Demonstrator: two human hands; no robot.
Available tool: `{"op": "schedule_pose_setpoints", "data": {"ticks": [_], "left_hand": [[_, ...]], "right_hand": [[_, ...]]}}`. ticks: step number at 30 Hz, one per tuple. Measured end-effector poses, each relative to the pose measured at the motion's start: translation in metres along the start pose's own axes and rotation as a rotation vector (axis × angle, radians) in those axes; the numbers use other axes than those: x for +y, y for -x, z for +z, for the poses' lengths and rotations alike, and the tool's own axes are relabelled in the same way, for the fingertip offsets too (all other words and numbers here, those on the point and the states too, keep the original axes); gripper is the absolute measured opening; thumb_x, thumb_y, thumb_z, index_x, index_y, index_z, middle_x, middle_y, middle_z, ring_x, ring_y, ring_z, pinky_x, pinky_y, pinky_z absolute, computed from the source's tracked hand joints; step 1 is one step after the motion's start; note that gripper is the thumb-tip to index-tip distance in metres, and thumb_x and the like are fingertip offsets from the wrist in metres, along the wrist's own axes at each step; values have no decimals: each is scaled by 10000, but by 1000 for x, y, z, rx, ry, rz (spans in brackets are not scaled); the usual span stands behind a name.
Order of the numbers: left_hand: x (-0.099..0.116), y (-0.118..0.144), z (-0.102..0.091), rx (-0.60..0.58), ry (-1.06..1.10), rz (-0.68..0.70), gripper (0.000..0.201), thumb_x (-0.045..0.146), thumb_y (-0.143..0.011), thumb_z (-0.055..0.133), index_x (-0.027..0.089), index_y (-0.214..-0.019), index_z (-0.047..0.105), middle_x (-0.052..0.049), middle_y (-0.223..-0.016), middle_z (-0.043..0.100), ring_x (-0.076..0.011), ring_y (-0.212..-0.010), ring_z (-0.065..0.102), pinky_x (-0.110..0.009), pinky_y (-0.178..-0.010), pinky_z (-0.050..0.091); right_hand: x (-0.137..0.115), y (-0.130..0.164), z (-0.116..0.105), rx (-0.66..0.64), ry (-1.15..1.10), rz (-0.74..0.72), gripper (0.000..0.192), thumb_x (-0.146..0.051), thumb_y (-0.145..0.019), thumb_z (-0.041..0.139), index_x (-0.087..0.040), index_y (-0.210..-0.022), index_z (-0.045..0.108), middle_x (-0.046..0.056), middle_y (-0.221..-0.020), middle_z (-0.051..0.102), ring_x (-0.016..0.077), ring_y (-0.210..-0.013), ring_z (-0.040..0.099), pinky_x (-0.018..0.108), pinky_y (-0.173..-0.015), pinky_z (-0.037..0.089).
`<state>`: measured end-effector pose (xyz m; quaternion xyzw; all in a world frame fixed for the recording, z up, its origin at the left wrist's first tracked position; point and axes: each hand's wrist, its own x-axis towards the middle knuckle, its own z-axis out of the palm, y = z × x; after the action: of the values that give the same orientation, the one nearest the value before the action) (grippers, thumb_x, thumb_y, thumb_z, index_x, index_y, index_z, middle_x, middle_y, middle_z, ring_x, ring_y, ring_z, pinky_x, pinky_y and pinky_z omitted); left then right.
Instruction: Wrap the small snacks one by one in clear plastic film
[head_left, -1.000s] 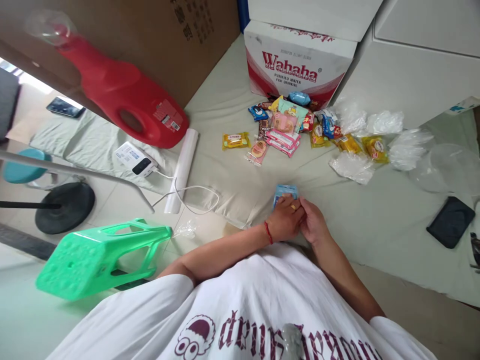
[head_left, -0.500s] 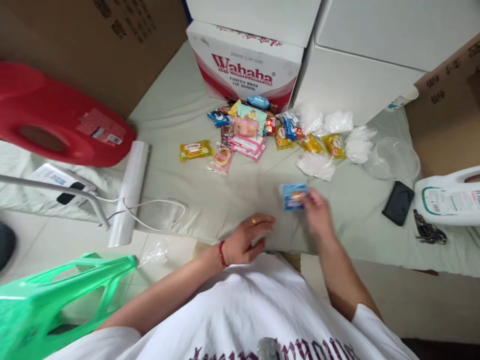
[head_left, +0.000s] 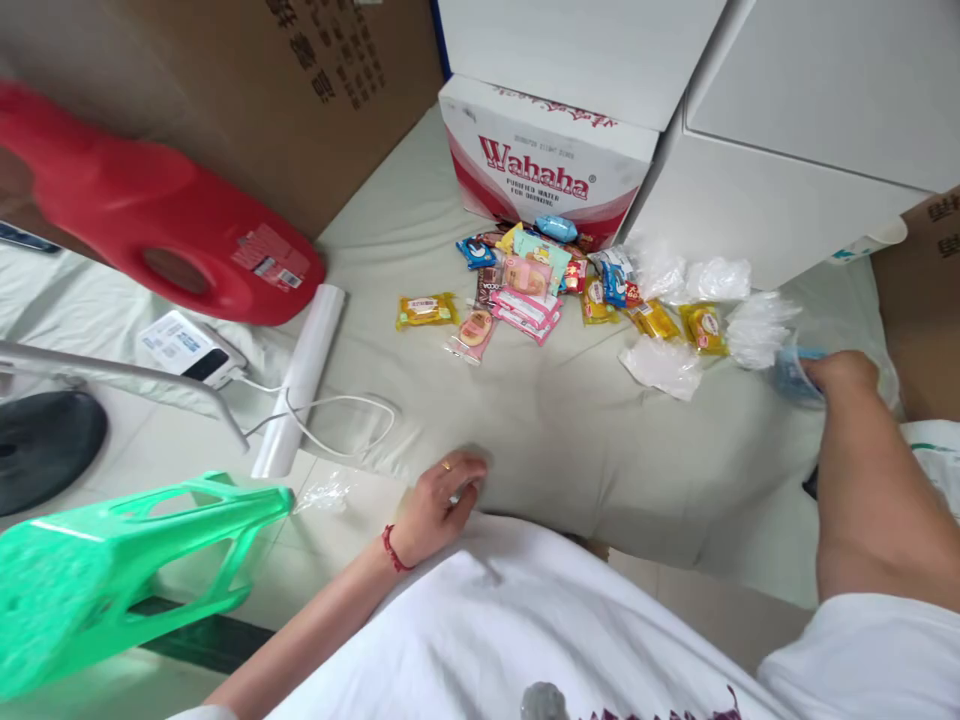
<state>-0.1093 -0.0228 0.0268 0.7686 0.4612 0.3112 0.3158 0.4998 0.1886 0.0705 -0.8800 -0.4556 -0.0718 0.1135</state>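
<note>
My right hand (head_left: 847, 375) reaches into a clear round plastic container (head_left: 885, 365) at the right of the cloth. Its fingertips are partly hidden by the container wall, and a blue snack packet (head_left: 796, 372) shows at them. My left hand (head_left: 439, 505) rests at the front edge of the cloth, holding nothing, fingers loosely bent with a gap to the thumb. Beyond it lie a yellow snack packet (head_left: 426, 310), a pink cookie packet (head_left: 472, 334) and a pile of mixed snack packets (head_left: 529, 285). More yellow packets (head_left: 703, 328) lie nearer the container.
Crumpled clear plastic bags (head_left: 757, 330) lie beside the container. A Wahaba-style white carton marked Wahaha (head_left: 540, 165) stands behind the snacks. At left are a red jug (head_left: 195, 240), a plastic roll (head_left: 304, 385), a white cable (head_left: 352, 400) and a green stool (head_left: 90, 560).
My right hand has carried the blue packet from the middle front to the right, into the clear container. My left hand stays near the front edge. The view has shifted.
</note>
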Motion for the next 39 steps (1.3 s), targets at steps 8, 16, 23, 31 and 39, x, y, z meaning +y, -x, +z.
{"op": "schedule_pose_setpoints", "data": {"ticks": [8, 16, 23, 31, 39], "left_hand": [[-6, -8, -1, 7, -62, 42, 270, 49, -941, 445, 199, -1050, 641, -68, -976, 713, -161, -870, 679, -270, -757, 563], [-9, 10, -10, -17, 80, -62, 250, 85, -933, 471, 197, -997, 685, -62, -934, 724, -160, -824, 667, -278, -748, 536], [6, -52, 7, 42, 795, -579, 344, 507, -924, 647, 175, -1004, 693, -64, -919, 699, -144, -760, 634, -250, -637, 498], [-1, -133, 65, 15, 1097, -628, 519, 578, -637, 880, 143, -852, 698, 15, -720, 639, -100, -646, 560, -203, -541, 389], [6, -165, 49, -26, 1305, -645, 499, 592, -805, 784, 178, -1031, 620, -23, -870, 660, -153, -726, 712, -242, -634, 524]], "right_hand": [[-78, 39, -32, 65, -79, -96, 317, -167, -959, 589, -40, -1194, 760, 275, -1130, 715, 284, -1114, 645, 424, -846, 415], [-128, 149, -8, -353, -449, -543, 252, -432, -814, 750, -199, -899, 795, 62, -884, 753, 235, -850, 649, 393, -872, 494], [-165, 257, 1, -379, -1410, 93, 413, -564, -773, 805, -232, -1018, 780, 2, -884, 735, 148, -731, 616, 285, -702, 506], [-208, 311, 12, -504, -1501, 233, 399, -470, -687, 860, -193, -966, 797, 18, -885, 751, 142, -748, 612, 291, -740, 505], [-177, 208, -13, -24, -1559, 245, 320, -433, -693, 780, -213, -887, 653, 0, -917, 664, 145, -792, 624, 270, -656, 533]]}}
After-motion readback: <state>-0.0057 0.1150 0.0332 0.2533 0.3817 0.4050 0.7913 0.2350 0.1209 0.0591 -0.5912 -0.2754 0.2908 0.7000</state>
